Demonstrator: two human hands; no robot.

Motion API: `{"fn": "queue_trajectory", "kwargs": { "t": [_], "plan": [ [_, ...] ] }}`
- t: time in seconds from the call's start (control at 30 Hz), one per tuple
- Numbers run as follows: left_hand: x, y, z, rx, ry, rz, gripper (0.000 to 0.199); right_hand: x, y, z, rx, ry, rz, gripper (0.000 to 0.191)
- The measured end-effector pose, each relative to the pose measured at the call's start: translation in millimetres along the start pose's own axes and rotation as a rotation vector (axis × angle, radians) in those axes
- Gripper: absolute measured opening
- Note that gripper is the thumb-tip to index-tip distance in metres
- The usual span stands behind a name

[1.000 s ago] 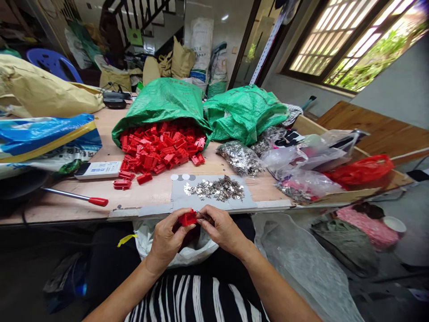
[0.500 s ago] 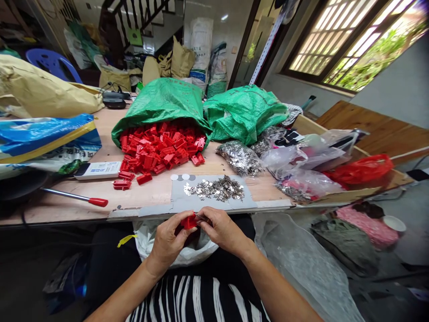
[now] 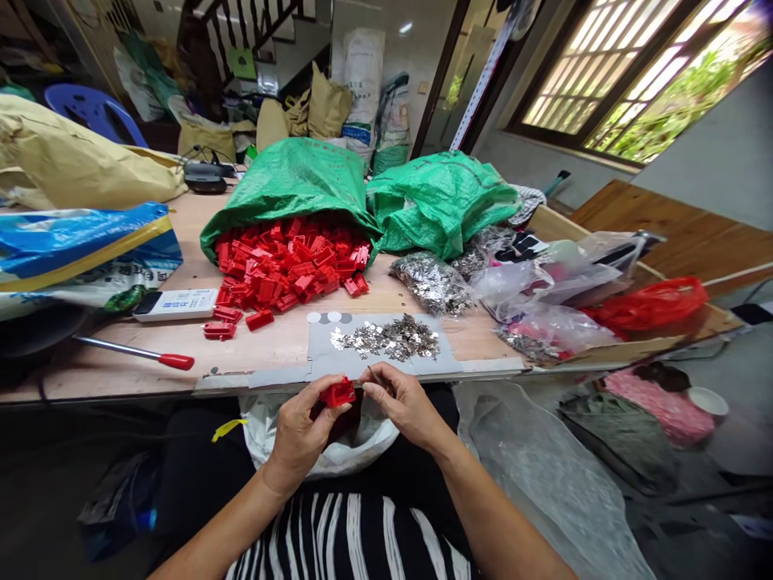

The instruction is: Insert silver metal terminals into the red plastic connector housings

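My left hand (image 3: 300, 425) pinches a small red plastic part (image 3: 339, 392) between thumb and fingers, over a white bag (image 3: 356, 461) in my lap. A bit of metal shows at the part's right end. Just to the right, apart from the part, my right hand (image 3: 403, 404) is closed on a thin dark object (image 3: 379, 377), too small to name. On a grey mat (image 3: 326, 362) at the table edge lies a heap of small silvery metal pieces (image 3: 402, 338). More red plastic parts (image 3: 290, 270) spill from a green woven sack (image 3: 302, 173) behind it.
A lever with a red handle (image 3: 176, 362) reaches over the table at left, near a white box-like device (image 3: 184, 305). Bags of metal pieces (image 3: 431, 283) and a cardboard tray (image 3: 634, 350) holding plastic bags stand at right. A second green sack (image 3: 444, 201) lies behind.
My right hand has drawn slightly right, away from the red part, leaving a gap. My left hand has turned the part so its metal end shows.
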State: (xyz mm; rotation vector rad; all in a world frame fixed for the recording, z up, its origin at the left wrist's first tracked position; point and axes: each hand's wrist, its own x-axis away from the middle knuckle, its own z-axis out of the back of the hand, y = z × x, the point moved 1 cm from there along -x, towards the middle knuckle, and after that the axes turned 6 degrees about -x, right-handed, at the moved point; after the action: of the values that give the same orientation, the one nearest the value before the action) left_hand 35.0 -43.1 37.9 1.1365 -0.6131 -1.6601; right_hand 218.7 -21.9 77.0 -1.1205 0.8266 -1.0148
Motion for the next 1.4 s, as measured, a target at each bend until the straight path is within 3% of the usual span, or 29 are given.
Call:
{"fn": "queue_trajectory", "kwargs": {
  "t": [0.4, 0.67, 0.77, 0.87, 1.0, 1.4],
  "plan": [
    [3, 3, -1.6, 0.045, -0.005, -0.001, 0.029, -7, 15, -10, -0.078, -0.024, -0.091, 0.021],
    [-2, -8, -7.1, -0.011, -0.049, 0.041, 0.027, -12, 24, -14, 0.038, -0.008, -0.111, 0.017],
    [-14, -17, -3.2, -0.071, -0.076, 0.034, 0.026, -17, 25, -11, 0.166, -0.004, -0.038, 0.01],
    [-27, -25, 3.0, -0.138, -0.097, -0.003, 0.025, -21, 24, -8, 0.313, -0.002, 0.057, 0.017],
    [-38, -32, 6.0, -0.183, -0.141, -0.021, 0.03, -28, 25, -9, 0.425, -0.018, 0.06, 0.02],
    [-49, -38, 4.5, -0.186, -0.237, -0.039, 0.031, -36, 29, -6, 0.466, -0.089, 0.096, 0.014]
  ]
}}
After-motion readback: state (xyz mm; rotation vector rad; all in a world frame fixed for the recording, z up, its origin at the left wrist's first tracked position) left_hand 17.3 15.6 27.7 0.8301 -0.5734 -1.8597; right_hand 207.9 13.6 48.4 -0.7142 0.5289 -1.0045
